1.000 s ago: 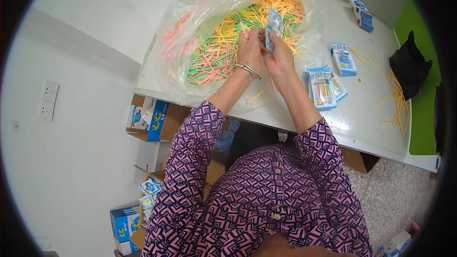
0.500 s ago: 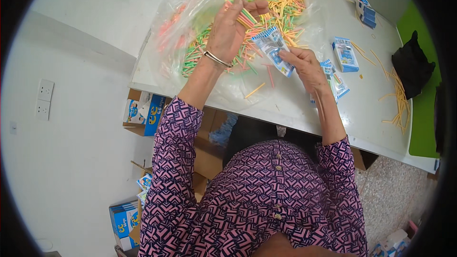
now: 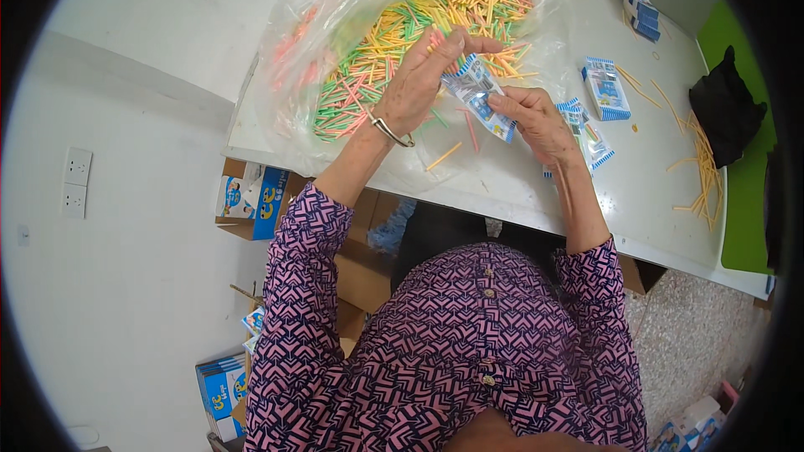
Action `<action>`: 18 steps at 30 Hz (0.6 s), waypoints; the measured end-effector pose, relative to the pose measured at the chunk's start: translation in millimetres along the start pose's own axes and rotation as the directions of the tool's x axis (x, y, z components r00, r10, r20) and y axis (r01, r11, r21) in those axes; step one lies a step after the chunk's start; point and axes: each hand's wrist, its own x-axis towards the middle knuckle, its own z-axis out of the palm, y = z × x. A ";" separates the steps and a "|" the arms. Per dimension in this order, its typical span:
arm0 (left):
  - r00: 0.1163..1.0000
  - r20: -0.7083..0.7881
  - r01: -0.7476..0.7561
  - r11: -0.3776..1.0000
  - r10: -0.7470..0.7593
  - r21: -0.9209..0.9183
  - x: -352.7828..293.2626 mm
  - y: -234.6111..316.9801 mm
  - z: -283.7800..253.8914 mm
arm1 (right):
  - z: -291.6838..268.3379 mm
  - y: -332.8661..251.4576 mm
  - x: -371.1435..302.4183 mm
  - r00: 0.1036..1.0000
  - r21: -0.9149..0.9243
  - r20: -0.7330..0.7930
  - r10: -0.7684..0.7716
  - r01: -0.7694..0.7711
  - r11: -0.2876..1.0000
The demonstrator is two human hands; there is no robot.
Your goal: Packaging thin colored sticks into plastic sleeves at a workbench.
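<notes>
My left hand [image 3: 410,88] is closed round a small bundle of thin coloured sticks [image 3: 436,37]; most of the bundle is hidden by the fingers. Between the thumb and fingers of my right hand [image 3: 540,123] is a small blue-and-white plastic packet [image 3: 481,102], tilted, its upper end against the left hand's fingertips. Whether any sticks are inside the packet, I cannot tell. Behind the hands a big clear plastic bag [image 3: 293,21] lies spread open, holding a heap of yellow, green and pink sticks [image 3: 419,21]. Several similar packets [image 3: 596,144] lie beside my right wrist.
On the white table [image 3: 519,180], a packet stack [image 3: 606,90] stands to the right, another stack [image 3: 641,15] farther back. Long yellow sticks [image 3: 702,180] lie near a black cloth [image 3: 727,109] and a green panel [image 3: 741,230]. A printed carton [image 3: 270,201] sits below the table's left edge.
My left hand has lowered and moved right, bringing the bundle of sticks to the packet's upper end. The right hand holds the packet nearly where it was.
</notes>
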 end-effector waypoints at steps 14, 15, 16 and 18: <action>0.997 0.065 0.009 0.865 -0.048 0.501 -4.8 -1.6 -7.4 | -6.7 20.5 10.1 0.995 0.119 -0.012 -0.096 0.097 0.988; 0.992 0.068 0.063 0.881 -0.107 0.470 -2.1 2.1 -7.5 | -5.5 20.1 8.7 0.996 0.142 -0.025 -0.080 0.083 0.986; 0.984 0.074 0.117 0.892 -0.165 0.437 0.8 4.5 -6.9 | -3.6 18.8 6.9 0.997 0.144 -0.032 -0.076 0.080 0.986; 0.992 0.079 0.053 0.913 -0.093 0.405 3.8 7.5 -7.2 | 4.3 7.0 3.8 0.993 0.153 -0.047 -0.104 0.110 0.982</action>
